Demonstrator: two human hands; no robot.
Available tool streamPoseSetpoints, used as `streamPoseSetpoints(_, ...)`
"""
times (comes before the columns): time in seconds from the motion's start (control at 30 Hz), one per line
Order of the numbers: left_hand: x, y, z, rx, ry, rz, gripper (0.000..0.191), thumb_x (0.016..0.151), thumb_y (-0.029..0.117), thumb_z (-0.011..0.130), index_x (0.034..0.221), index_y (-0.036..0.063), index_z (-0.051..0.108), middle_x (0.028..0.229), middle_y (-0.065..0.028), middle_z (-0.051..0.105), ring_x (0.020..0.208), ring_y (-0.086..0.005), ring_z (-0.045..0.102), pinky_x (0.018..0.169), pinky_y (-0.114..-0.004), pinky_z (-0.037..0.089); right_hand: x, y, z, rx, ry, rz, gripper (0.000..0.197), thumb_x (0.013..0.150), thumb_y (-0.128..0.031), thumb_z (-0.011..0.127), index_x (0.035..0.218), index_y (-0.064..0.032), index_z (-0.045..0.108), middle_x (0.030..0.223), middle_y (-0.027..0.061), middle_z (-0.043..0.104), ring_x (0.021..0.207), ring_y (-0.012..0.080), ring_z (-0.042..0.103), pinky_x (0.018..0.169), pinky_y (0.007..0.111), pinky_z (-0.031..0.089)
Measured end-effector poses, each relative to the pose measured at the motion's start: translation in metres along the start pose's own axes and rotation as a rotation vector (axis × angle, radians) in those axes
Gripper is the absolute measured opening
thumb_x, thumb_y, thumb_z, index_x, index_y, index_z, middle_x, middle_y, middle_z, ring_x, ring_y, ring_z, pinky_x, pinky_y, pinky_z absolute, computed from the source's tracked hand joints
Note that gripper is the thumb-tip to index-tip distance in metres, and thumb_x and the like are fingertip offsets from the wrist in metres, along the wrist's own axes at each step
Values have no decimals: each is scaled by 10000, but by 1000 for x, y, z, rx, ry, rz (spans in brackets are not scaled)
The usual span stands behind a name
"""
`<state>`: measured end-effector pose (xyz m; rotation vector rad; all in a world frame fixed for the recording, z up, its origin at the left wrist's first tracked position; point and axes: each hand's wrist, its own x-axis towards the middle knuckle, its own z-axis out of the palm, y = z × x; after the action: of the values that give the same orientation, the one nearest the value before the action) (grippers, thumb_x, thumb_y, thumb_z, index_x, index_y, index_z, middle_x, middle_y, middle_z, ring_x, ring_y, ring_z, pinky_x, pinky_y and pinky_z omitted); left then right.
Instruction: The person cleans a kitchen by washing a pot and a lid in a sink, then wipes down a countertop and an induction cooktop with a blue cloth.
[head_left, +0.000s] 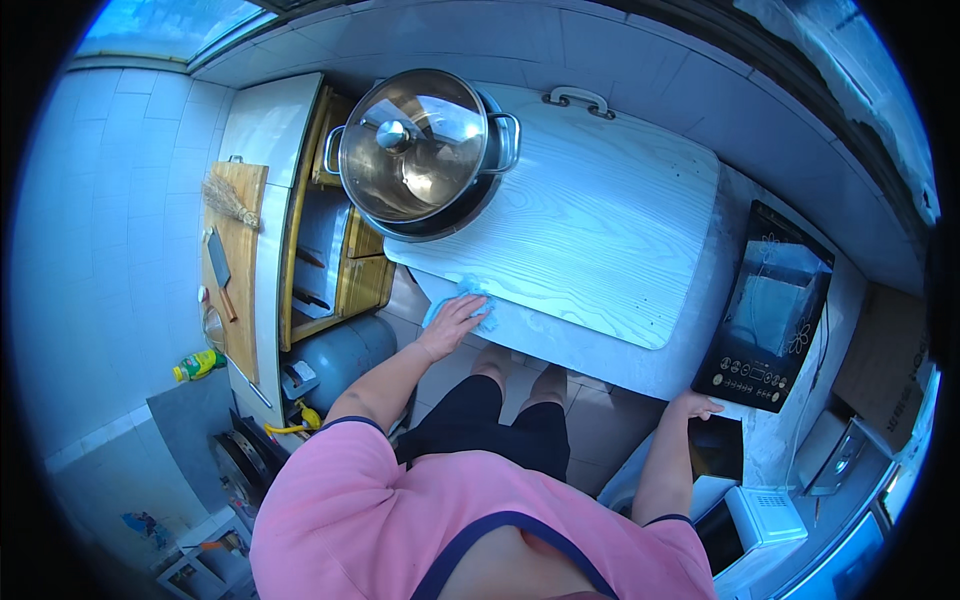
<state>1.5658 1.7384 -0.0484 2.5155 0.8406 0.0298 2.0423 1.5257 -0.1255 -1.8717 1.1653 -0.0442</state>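
My left hand (453, 324) lies on a light blue cloth (484, 311) at the near edge of the countertop, just below a large board with a pale wood grain (585, 225). The cloth is bunched under and around the fingers. A steel pot with a glass lid (442, 180) stands over the board's left end. At the right, my right hand (697, 406) rests at the counter's edge, beside the lower corner of a black induction cooktop (772, 315); its fingers are partly bent and nothing shows in them.
At the left, a wooden cutting board (247, 191) holds a straw brush (229, 201) and a cleaver (219, 259). Below an open drawer with knives (322, 247) stands a gas cylinder (345, 360). A white appliance (765, 517), a metal box (831, 454) and a cardboard box (877, 367) are at the right.
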Motion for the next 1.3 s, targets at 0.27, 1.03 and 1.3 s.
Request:
streamPoseSetpoints(0.27,-41,-72,-17,-25,215,-196,451,715,-59,531,1144,62,598,1306,-96,487,1244,-286,422,1019,-407,363,23,-3,-77,-735,-431,-620,616,835,-153,620,1360,22,349,1302,255,460,1156,354,506,962,388,419)
streamPoseSetpoints(1.03,171,157,-17,-486,-210,-541,410,781,267,598,1164,120,588,976,-109,671,907,-280,628,806,-377,482,117,-185,-35,-511,-490,-1106,340,816,-115,615,1123,25,578,1066,180,597,970,302,587,882,369,453)
streamPoseSetpoints(1.3,302,294,110,-827,-135,-670,747,755,248,674,1361,-46,349,1204,-200,571,1085,-304,571,938,-347,428,174,-239,60,-467,-1000,-527,457,879,-314,592,1210,-3,546,1122,135,611,1038,227,558,924,334,408)
